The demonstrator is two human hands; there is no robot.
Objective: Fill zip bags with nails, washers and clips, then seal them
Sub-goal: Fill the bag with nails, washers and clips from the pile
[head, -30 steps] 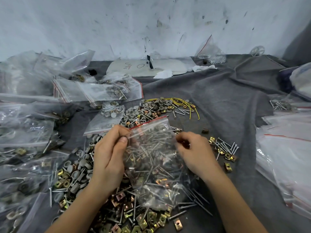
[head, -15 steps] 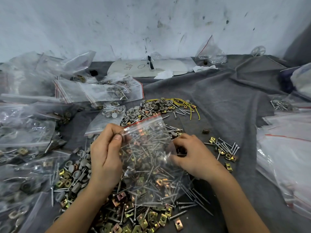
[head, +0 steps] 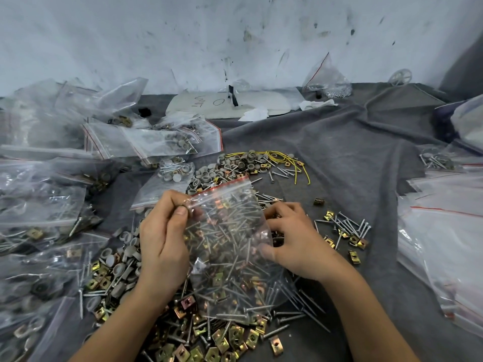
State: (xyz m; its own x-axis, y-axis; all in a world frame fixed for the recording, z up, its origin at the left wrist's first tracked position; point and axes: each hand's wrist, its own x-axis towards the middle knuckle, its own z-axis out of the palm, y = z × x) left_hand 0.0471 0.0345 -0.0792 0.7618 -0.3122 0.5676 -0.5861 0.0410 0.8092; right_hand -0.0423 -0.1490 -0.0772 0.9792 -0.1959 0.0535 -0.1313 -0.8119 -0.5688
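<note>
- The zip bag (head: 230, 231) is being held upright over the middle of the heap, tilted a little, probably so that anything dropped falls back onto the stock.
- Its upper left corner, just under the red zip strip (head: 222, 185), is being pinched between the thumb and curled fingers of the left hand (head: 162, 239). This looks like a way of keeping the mouth raised and steady.
- The bag's right edge is being met by the right hand (head: 295, 241), fingers curled and thumb against the plastic. Whether plastic or loose hardware is being grasped cannot be told.
- Nails (head: 350, 226) and clips (head: 217, 340) are being seen through the clear film. Which are inside and which lie behind is uncertain.
- Washers (head: 122, 259) are being kept just left of the bag, within easy reach.
- Filled bags (head: 146, 142) are being stacked at the far left of the grey cloth (head: 339, 158) and empty bags (head: 444, 231) at the right, apparently to keep finished and unused apart.
</note>
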